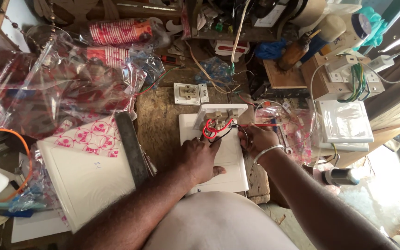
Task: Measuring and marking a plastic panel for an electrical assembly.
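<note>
Cluttered wooden workbench (163, 125), white switch plate (230, 157), plastic bags (61, 92); hands on wires (214, 128)

Your workbench (160, 125) is rough, worn wood (crowded to its edges). On it lie a white switch plate (230, 159), a small socket module (187, 94), clear plastic bags (47, 92), a dark flat bar (133, 148) and a white panel (89, 185).

l hand (200, 159) flat, palm down; r hand (258, 139) fingers pinched
</note>
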